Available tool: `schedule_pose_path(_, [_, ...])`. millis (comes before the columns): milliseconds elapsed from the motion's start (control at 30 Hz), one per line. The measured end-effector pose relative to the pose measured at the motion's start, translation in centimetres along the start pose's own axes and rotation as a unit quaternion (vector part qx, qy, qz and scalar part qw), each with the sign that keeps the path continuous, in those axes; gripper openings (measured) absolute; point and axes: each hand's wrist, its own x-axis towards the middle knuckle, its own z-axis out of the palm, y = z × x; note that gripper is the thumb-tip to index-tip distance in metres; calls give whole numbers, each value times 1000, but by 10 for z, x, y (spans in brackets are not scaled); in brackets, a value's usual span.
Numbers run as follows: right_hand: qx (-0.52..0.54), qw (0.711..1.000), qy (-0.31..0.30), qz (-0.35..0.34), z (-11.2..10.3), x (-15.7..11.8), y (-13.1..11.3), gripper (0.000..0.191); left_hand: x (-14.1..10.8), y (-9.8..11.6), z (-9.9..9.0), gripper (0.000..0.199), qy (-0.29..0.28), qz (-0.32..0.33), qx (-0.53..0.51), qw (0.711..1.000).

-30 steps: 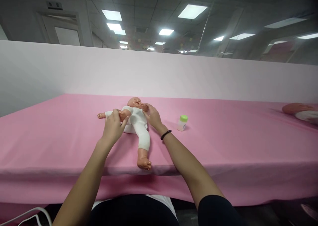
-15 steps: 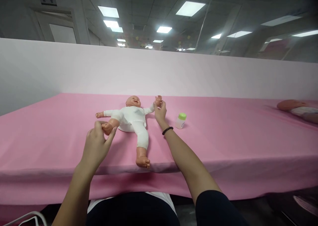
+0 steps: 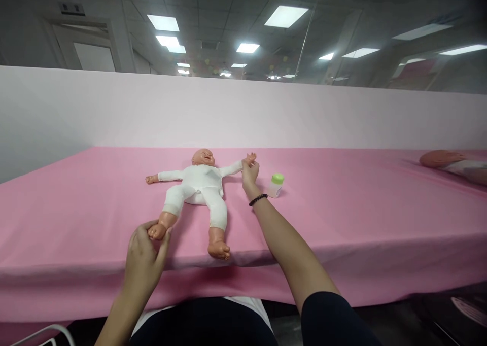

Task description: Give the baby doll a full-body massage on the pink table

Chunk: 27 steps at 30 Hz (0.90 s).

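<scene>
A baby doll (image 3: 201, 181) in a white suit lies on its back on the pink-covered table (image 3: 323, 209), head toward the far wall and feet near the front edge. My left hand (image 3: 143, 257) grips the doll's foot (image 3: 157, 230) on the left side, thumb and fingers on either side of it. Its other foot (image 3: 218, 247) lies untouched near the edge. My right hand (image 3: 250, 174), with a dark beaded bracelet above it, pinches the doll's outstretched arm at the wrist. Just right of that hand stands a small clear bottle (image 3: 276, 186) with a green cap.
Another doll (image 3: 449, 162) lies at the far right of the table, partly cut off by the frame. A low white wall (image 3: 243, 112) runs along the back, with glass above it. A white tubular frame (image 3: 57, 330) shows at the bottom left.
My left hand has brought the doll's foot down toward the table's front edge, and that leg is straighter. My right hand has drawn the doll's arm slightly outward and lower.
</scene>
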Motion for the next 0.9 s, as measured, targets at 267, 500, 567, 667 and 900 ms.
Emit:
schedule_pose_path(267, [-64,929,-274,-241,22,-58,-31,34,109,51,33,25,-100,25,38,994])
schedule_pose_path(500, [-77,903,-332,-262,18,-65,-28,33,129,60,52,20,-183,16,32,983])
schedule_pose_path(567, [-56,923,-296,-238,18,-57,-27,34,123,55,39,25,-165,0,-2,986])
schedule_pose_path(667, [-21,964,-200,-172,18,-38,-22,40,102,45,12,35,-121,-38,-43,991])
schedule_pose_path(900, [30,999,-3,42,-2,5,11,34,14,4,-12,42,-73,-61,-59,994])
